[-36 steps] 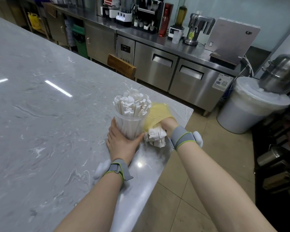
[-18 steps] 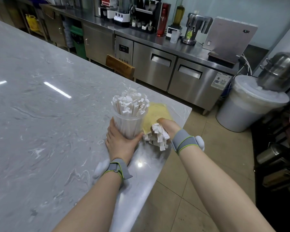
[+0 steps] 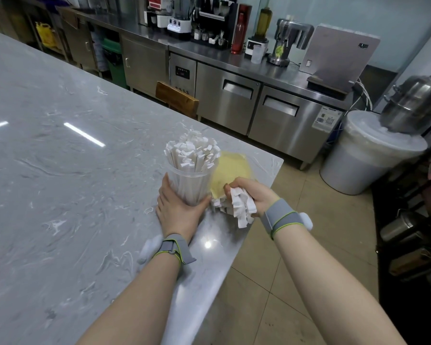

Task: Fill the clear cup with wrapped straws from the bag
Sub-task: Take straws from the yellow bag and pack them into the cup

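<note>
Right hand (image 3: pixel 250 192) fist-grips a bundle of wrapped straws (image 3: pixel 239 207) half out of the yellow bag (image 3: pixel 230 170). Left hand (image 3: pixel 178 207) wraps the clear cup (image 3: pixel 188 185) base, cup nearly packed on the marble counter (image 3: pixel 60 158). Best lift bundle clear, square ends, feed vertically into remaining gap, cup braced.

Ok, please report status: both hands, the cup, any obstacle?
Left hand grips clear cup, packed with straws. Right hand clutches wrapped straws at yellow bag. No obstacle.

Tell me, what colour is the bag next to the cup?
Yellow bag, best seen from the head camera.
</note>
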`<state>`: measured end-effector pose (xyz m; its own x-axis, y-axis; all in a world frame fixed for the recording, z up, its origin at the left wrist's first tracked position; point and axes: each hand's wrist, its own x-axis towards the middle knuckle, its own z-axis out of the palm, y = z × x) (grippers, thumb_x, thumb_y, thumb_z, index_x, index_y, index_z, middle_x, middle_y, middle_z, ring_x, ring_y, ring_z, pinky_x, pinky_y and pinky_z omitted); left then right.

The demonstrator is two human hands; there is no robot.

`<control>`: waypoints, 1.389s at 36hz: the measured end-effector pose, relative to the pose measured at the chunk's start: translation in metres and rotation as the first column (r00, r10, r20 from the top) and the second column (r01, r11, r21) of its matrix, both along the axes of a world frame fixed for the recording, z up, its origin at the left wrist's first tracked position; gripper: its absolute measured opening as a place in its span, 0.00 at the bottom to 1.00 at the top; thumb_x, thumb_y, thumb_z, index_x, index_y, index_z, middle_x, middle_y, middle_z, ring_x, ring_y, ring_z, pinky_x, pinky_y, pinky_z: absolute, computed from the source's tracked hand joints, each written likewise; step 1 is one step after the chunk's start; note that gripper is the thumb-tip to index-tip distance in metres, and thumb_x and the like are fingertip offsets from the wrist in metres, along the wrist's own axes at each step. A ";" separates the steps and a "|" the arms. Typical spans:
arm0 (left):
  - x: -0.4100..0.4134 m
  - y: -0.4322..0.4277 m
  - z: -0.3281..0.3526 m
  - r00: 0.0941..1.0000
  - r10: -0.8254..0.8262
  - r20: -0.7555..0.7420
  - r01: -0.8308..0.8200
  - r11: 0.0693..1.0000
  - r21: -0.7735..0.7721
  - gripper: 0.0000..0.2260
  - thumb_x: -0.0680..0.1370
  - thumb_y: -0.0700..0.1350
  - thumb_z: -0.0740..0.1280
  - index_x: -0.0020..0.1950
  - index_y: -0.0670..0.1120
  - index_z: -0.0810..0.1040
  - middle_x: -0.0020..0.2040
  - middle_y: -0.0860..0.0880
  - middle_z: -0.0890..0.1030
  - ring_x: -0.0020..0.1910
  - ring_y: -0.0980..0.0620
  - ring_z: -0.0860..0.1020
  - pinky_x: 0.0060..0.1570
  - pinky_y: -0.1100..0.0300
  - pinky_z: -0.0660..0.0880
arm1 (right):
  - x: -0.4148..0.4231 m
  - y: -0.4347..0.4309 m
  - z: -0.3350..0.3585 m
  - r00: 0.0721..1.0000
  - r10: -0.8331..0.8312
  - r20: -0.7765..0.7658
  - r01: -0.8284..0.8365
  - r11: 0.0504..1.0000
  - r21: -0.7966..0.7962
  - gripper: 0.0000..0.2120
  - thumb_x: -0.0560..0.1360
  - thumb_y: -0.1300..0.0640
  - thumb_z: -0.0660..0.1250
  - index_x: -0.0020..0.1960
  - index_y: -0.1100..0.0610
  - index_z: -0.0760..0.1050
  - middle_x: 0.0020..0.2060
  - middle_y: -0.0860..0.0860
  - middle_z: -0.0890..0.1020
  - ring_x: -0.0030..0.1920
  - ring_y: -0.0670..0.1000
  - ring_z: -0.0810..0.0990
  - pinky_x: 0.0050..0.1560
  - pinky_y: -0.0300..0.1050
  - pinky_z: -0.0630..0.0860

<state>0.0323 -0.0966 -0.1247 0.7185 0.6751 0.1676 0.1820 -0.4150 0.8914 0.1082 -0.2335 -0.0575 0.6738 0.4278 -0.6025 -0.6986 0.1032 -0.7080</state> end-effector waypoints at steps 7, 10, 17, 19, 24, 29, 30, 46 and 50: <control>0.000 0.000 0.000 1.000 -0.002 0.003 0.002 1.000 0.005 0.51 0.58 0.59 0.76 0.74 0.47 0.54 0.71 0.44 0.66 0.70 0.44 0.64 0.69 0.47 0.60 | -0.020 -0.005 -0.008 0.989 0.044 -0.139 -0.015 0.979 0.204 0.15 0.81 0.59 0.54 0.37 0.59 0.68 0.22 0.49 0.75 0.17 0.43 0.73 0.19 0.30 0.71; 0.000 -0.001 0.000 1.000 0.001 0.003 -0.001 1.000 0.009 0.51 0.59 0.59 0.77 0.74 0.46 0.54 0.71 0.44 0.66 0.70 0.43 0.64 0.69 0.47 0.60 | -0.029 -0.006 -0.012 0.985 0.078 -0.152 -0.049 0.980 0.191 0.14 0.80 0.56 0.55 0.36 0.56 0.67 0.18 0.46 0.72 0.15 0.42 0.69 0.17 0.30 0.67; 0.000 -0.001 0.000 1.000 0.006 0.000 -0.006 1.000 0.015 0.51 0.58 0.59 0.77 0.74 0.46 0.55 0.71 0.44 0.66 0.70 0.43 0.65 0.69 0.45 0.61 | -0.048 -0.017 -0.026 0.980 0.125 -0.153 -0.111 0.989 0.100 0.16 0.79 0.62 0.56 0.33 0.55 0.64 0.16 0.46 0.70 0.15 0.42 0.69 0.18 0.31 0.69; 0.000 -0.001 0.000 1.000 0.007 0.002 -0.007 1.000 0.014 0.51 0.58 0.59 0.77 0.74 0.46 0.54 0.71 0.44 0.66 0.70 0.42 0.64 0.69 0.45 0.61 | -0.053 -0.022 -0.029 0.978 0.137 -0.157 -0.122 0.988 0.097 0.15 0.79 0.63 0.56 0.34 0.56 0.64 0.17 0.47 0.71 0.16 0.42 0.71 0.20 0.32 0.72; 0.000 0.000 0.000 1.000 0.002 0.015 -0.002 1.000 0.012 0.51 0.58 0.59 0.77 0.73 0.47 0.55 0.71 0.44 0.67 0.70 0.43 0.65 0.69 0.44 0.62 | -0.062 -0.037 -0.026 0.951 0.266 -0.158 -0.254 0.963 0.095 0.14 0.79 0.63 0.54 0.35 0.56 0.64 0.18 0.46 0.71 0.16 0.41 0.68 0.19 0.31 0.67; -0.001 0.000 0.000 1.000 -0.001 0.014 0.001 1.000 0.009 0.51 0.57 0.60 0.77 0.73 0.48 0.55 0.71 0.45 0.67 0.70 0.43 0.65 0.68 0.43 0.63 | -0.067 -0.050 -0.023 0.928 0.372 -0.017 -0.372 0.928 0.020 0.16 0.78 0.67 0.54 0.33 0.55 0.62 0.17 0.45 0.67 0.15 0.41 0.64 0.18 0.31 0.61; 0.000 0.000 0.000 1.000 -0.001 0.016 0.001 1.000 0.009 0.51 0.57 0.60 0.77 0.73 0.48 0.55 0.70 0.45 0.67 0.70 0.43 0.66 0.68 0.43 0.63 | -0.068 -0.051 -0.022 0.926 0.376 0.003 -0.376 0.926 0.031 0.16 0.76 0.67 0.55 0.32 0.55 0.63 0.17 0.45 0.67 0.14 0.40 0.64 0.18 0.31 0.61; 0.000 0.000 0.001 1.000 -0.003 -0.014 0.003 1.000 0.011 0.51 0.59 0.57 0.77 0.74 0.45 0.54 0.70 0.42 0.67 0.69 0.42 0.65 0.67 0.46 0.62 | -0.034 0.021 0.042 0.998 -0.054 -0.028 0.060 0.812 0.581 0.18 0.80 0.58 0.54 0.31 0.56 0.66 0.18 0.46 0.70 0.18 0.41 0.70 0.23 0.31 0.70; 0.001 0.000 -0.001 1.000 -0.019 -0.020 0.019 1.000 -0.005 0.50 0.60 0.55 0.77 0.74 0.45 0.53 0.71 0.41 0.67 0.70 0.41 0.64 0.69 0.46 0.60 | -0.022 0.036 0.053 0.986 -0.145 -0.079 0.163 0.764 0.624 0.16 0.79 0.60 0.57 0.32 0.57 0.65 0.18 0.48 0.71 0.19 0.43 0.72 0.24 0.33 0.74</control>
